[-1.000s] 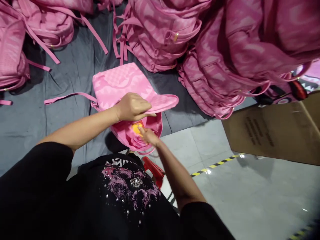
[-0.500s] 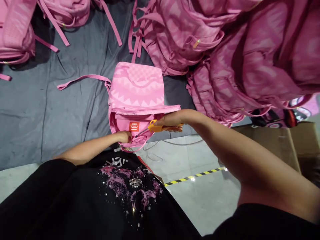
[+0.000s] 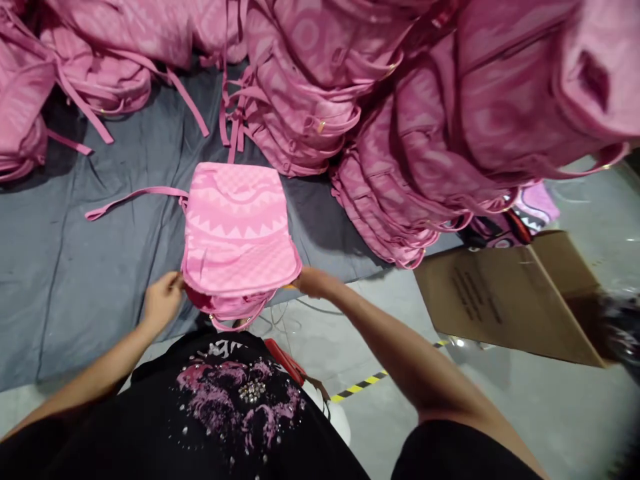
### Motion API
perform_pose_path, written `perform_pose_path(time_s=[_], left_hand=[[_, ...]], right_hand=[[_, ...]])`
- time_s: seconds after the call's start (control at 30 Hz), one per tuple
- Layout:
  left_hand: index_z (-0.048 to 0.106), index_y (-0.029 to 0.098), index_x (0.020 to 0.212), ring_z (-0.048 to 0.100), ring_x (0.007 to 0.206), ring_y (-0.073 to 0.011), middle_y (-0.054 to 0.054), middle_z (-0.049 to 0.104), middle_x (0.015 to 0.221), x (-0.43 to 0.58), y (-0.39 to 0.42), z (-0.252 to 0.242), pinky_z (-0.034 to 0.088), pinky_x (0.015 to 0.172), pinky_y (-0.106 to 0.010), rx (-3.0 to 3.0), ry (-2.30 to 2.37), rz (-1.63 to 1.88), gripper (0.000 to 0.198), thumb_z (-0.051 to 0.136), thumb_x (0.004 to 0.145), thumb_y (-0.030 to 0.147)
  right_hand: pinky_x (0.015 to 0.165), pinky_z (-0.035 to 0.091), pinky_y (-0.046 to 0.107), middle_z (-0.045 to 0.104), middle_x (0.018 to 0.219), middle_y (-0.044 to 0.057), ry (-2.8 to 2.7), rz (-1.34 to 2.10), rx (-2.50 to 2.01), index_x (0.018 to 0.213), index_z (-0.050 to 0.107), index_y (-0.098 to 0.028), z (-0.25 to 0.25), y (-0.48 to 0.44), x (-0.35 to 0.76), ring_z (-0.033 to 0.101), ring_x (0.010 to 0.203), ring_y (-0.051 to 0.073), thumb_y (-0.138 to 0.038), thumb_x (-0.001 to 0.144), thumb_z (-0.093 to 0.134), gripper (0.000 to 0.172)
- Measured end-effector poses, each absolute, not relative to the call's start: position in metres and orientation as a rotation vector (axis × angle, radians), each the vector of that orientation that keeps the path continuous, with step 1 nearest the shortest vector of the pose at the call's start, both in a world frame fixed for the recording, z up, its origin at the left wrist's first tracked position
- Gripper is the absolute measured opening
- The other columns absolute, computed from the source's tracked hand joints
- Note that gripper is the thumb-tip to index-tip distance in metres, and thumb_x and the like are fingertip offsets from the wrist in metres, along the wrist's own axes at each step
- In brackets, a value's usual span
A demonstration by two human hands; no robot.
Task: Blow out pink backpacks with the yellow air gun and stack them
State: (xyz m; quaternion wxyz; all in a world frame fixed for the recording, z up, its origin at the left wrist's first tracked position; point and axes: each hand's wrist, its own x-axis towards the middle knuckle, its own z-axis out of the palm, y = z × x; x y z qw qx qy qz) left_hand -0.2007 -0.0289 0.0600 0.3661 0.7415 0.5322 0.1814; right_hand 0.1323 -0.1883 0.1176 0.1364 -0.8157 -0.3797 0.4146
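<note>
Here's the tabletop point(image 3: 125, 230), grey and creased right across! Just off the dial's centre, toward nine, lies one pink bag point(image 3: 240, 227), its near end reaching the edge at six, its strap point(image 3: 143, 193) trailing out to nine. Up to twelve now, a stack point(image 3: 300, 113) of pink bags; another stack point(image 3: 420, 160) at two, and a heap point(image 3: 97, 70) at ten. Below, the pale tiled floor point(image 3: 400, 433), striped tape point(image 3: 363, 385) running across it near five!
</note>
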Motion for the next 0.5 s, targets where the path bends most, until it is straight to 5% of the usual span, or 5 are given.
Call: perform_pose_path(time_s=[0.13, 0.33, 0.5], left_hand=[[0.052, 0.025, 0.132, 0.063, 0.116, -0.0258, -0.01, 0.063, 0.131, -0.203, 0.007, 0.056, 0.059, 0.079, -0.035, 1.367, 1.391, 0.512, 0.062, 0.053, 0.085, 0.065], [0.05, 0.016, 0.136, 0.055, 0.13, -0.0314, -0.015, 0.059, 0.14, -0.129, -0.001, 0.015, 0.047, 0.109, -0.041, 1.48, 0.992, 0.389, 0.109, 0.079, 0.05, 0.076], [0.042, 0.017, 0.142, 0.056, 0.131, -0.0277, -0.016, 0.056, 0.145, -0.064, -0.061, -0.024, 0.044, 0.113, -0.038, 1.458, 0.832, 0.292, 0.097, 0.072, 0.067, 0.072]], right_hand=[[0.05, 0.046, 0.028, 0.061, 0.057, 0.003, -0.786, 1.507, -2.092, 0.086, 0.058, -0.018, 0.083, -0.274, 0.131, 0.059, 0.05, 0.019, -0.067, 0.08, 0.058, 0.05], [0.065, 0.05, 0.029, 0.071, 0.096, 0.008, -0.023, 1.257, -1.659, 0.105, 0.056, -0.025, -0.002, -0.368, 0.095, 0.07, 0.099, 0.026, -0.064, 0.066, 0.07, 0.057], [0.064, 0.056, 0.041, 0.07, 0.113, 0.011, 0.173, 1.019, -1.545, 0.105, 0.05, -0.03, -0.039, -0.348, 0.099, 0.067, 0.112, 0.035, -0.082, 0.058, 0.063, 0.071]])
